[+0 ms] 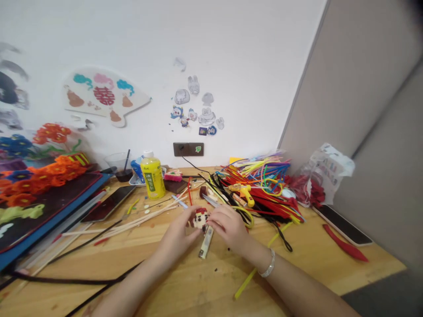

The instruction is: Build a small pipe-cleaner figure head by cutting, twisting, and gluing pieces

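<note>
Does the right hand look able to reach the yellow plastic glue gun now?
Probably yes: the glue gun lies uncovered on colourful fuzzy stems beyond the right hand, though that hand is busy at the small cream figure.

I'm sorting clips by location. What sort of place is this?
Probably a craft workspace: a wooden table with a heap of colourful fuzzy stems, a yellow glue gun, and fuzzy orange flowers at the left.
</note>
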Tool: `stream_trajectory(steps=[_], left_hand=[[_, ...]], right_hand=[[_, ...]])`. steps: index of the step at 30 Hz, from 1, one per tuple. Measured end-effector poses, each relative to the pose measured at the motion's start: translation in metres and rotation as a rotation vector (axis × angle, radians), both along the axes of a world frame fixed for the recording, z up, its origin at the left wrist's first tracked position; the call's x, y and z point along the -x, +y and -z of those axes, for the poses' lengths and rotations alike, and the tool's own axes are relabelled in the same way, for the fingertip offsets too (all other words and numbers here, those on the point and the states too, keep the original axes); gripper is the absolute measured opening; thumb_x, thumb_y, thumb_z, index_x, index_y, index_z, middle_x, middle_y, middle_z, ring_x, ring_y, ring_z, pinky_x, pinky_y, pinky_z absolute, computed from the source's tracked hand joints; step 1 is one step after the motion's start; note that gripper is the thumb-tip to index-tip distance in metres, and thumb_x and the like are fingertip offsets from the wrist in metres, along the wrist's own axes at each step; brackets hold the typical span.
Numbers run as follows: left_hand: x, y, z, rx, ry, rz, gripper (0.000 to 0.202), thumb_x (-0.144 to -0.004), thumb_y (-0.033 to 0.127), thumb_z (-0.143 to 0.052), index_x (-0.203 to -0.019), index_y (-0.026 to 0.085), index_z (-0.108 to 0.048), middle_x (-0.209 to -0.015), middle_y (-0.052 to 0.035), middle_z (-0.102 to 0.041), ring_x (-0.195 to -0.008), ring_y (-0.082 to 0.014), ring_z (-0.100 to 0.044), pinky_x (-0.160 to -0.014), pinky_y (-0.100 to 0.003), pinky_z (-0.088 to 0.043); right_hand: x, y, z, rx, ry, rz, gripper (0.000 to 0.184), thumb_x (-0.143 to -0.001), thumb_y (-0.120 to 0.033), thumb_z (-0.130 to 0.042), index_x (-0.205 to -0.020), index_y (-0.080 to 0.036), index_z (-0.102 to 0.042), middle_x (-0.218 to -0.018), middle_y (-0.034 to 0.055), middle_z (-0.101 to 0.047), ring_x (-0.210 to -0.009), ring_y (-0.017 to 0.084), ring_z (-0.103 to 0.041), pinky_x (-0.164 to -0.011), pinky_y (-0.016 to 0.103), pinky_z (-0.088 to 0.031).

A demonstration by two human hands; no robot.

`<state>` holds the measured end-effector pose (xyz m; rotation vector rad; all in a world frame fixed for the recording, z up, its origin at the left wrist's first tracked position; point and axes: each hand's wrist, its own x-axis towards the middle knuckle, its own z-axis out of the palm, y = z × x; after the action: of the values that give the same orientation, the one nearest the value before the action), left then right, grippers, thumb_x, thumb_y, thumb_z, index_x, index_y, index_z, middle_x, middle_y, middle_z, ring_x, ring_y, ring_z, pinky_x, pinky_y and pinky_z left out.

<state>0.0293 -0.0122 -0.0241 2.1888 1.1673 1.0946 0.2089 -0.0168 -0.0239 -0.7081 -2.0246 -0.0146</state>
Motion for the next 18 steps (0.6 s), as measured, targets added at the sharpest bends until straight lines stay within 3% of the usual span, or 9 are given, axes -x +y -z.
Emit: stream_trajectory(steps=[9, 18], left_hand=[[-0.009, -0.015, -0.012, -0.011, -0.041, -0.056, 0.041, -0.068, 0.017, -0.054, -0.108, 0.018, -0.05, -0.102, -0.0065, -0.065, -0.084, -0.0176, -0.06, -0.075, -0.03, -0.048], [-0.008, -0.014, -0.009, -0.043, -0.019, -0.046, 0.04, -0.071, 0.019, -0.053, -0.11, 0.019, -0.049, -0.107, -0.0072, -0.063, -0.093, -0.0194, -0.059, -0.081, -0.034, -0.047]], right_hand=[[-0.003, -0.009, -0.008, -0.181, -0.036, 0.027, 0.008, -0.084, -0.017, -0.052, -0.086, -0.018, -0.06, -0.081, 0.0057, -0.064, -0.075, 0.016, -0.055, -0.069, 0.032, -0.047], [-0.001, -0.011, -0.012, -0.076, -0.021, 0.032, 0.007, -0.083, -0.018, -0.054, -0.083, -0.018, -0.061, -0.081, 0.0053, -0.063, -0.078, 0.016, -0.055, -0.071, 0.03, -0.046]])
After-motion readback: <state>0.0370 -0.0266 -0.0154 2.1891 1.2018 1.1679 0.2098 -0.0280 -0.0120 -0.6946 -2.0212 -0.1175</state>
